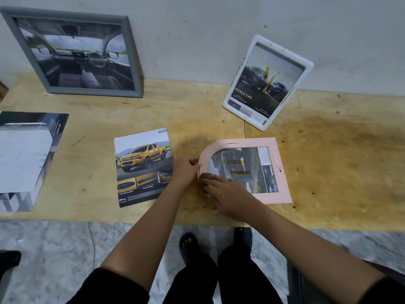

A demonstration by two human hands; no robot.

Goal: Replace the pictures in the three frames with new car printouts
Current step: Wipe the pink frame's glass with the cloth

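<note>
Fingers [195, 161] of both hands pinching pink frame [276, 170], yellow-truck printout [142, 167] just beside.

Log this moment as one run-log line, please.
stage: pink frame flat on table | left hand grips arched end | right hand on glass | yellow truck printout loose beside

White frame [308, 69] pic reads "DOUBLE CAB"; yellow-truck printout [143, 167] has "TOYOTA" logo, other txt illegible.
</note>
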